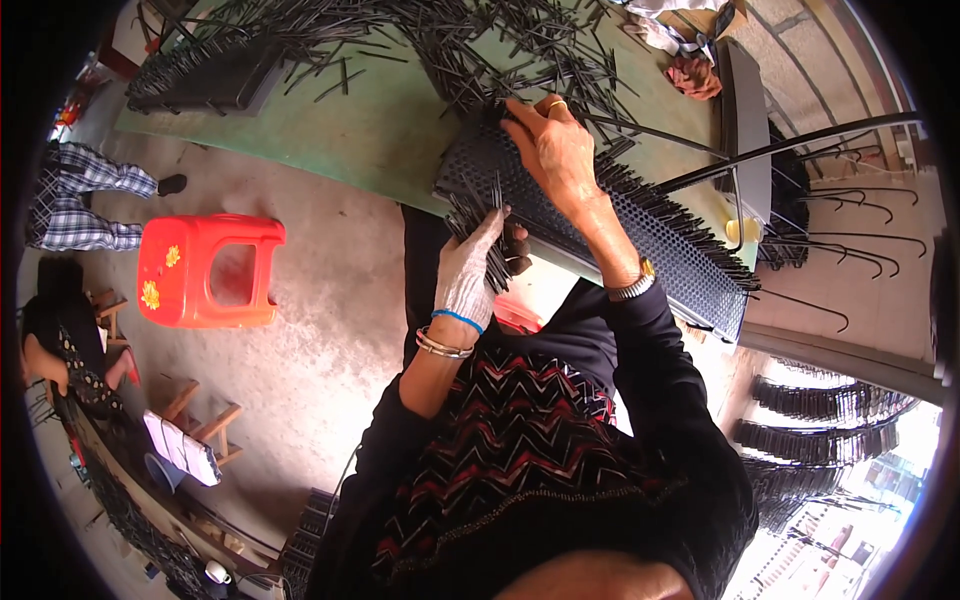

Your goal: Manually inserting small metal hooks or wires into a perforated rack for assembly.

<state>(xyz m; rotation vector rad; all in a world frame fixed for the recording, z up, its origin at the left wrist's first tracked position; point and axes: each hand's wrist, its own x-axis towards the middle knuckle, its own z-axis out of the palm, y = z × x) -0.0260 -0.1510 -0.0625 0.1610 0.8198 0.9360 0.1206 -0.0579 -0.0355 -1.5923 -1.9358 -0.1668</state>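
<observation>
Your left forearm rises from the lower middle of the view, elbow bent, with bangles and a blue band at the wrist. Your left hand, in a pale glove, points its fingers up and toward the tray. It sits at the tray's near left corner, just off the table edge.

Your right arm, in a dark sleeve with a watch at the wrist, reaches up and forward across the tray. Your right hand lies palm down at the tray's far left end, knuckles toward you, a ring on one finger.

The tray is a dark perforated panel, tilted, running from upper left to lower right over the table's near edge. Black sticks stand in its holes along the far long side and right end.

Left fingers: curled closed around a bundle of sticks, which fans out above the fingertips and touches the tray corner. The thumb presses the bundle from the right.

Right fingers: extended and slightly spread, tips at the tray's far edge where it meets the loose pile of sticks on the table. Whether they pinch a stick cannot be told.

A red stool stands on the floor well to your left.
</observation>
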